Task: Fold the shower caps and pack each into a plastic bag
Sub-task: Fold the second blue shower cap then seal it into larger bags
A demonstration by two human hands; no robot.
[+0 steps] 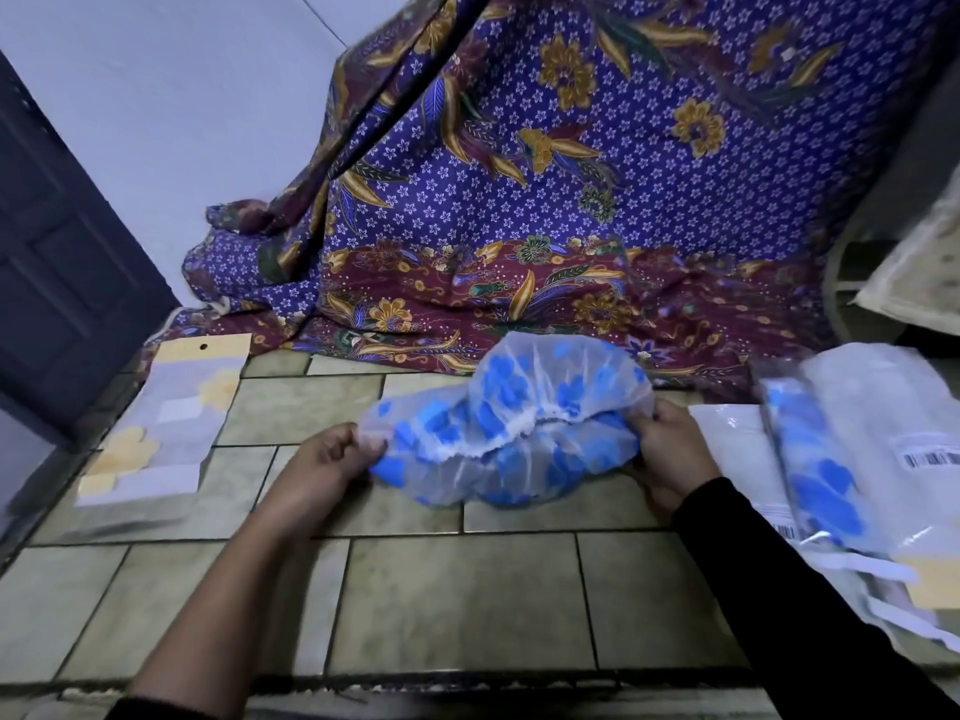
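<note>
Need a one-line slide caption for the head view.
Left hand and right hand hold a blue-spotted cap over the tiles; packed bags lie at right.

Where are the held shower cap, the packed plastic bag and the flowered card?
shower cap (511, 441): head view, its blue-patterned middle.
packed plastic bag (823, 478): head view, over the blue cap inside.
flowered card (166, 423): head view, its centre.

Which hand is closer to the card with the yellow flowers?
Left. The left hand grips one end of the shower cap, a little to the right of the card. The right hand grips the other end, farther from the card.
</note>
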